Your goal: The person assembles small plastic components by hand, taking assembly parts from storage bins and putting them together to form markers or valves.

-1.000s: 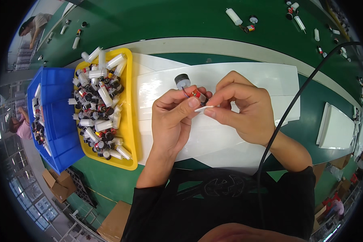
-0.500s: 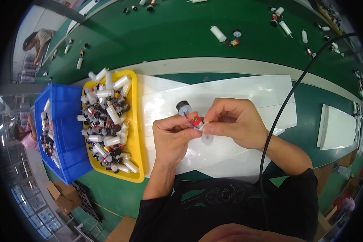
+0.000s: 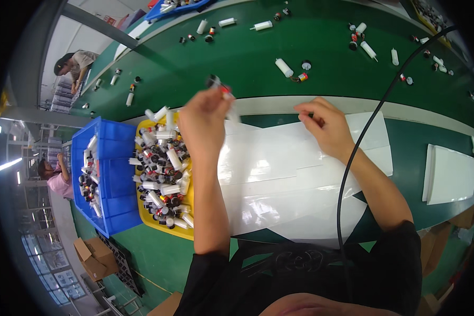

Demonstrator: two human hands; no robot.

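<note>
My left hand (image 3: 203,118) is raised near the far edge of the worktop, closed on a blurred wired assembly (image 3: 225,90). A black end, a red-marked piece and a whitish part show on that assembly, though motion smears its details. My right hand (image 3: 326,129) hovers over the right part of the white sheets (image 3: 279,179), its fingers loosely curled and apart with nothing between them. Beside my left forearm stands a yellow tray (image 3: 191,231) heaped with similar white tubes, black caps and small red cylinders.
Left of the tray is a blue bin (image 3: 124,145) with more such parts. Loose assemblies lie on the green belt (image 3: 179,71) beyond the pale rail. A black cable (image 3: 371,118) hangs across my right forearm. White sheets (image 3: 450,174) are stacked at right. Two people work at far left.
My hands have parted. The left moved up and away toward the belt, carrying the assembly, while the right let go and drew slightly right. The view has shifted too.
</note>
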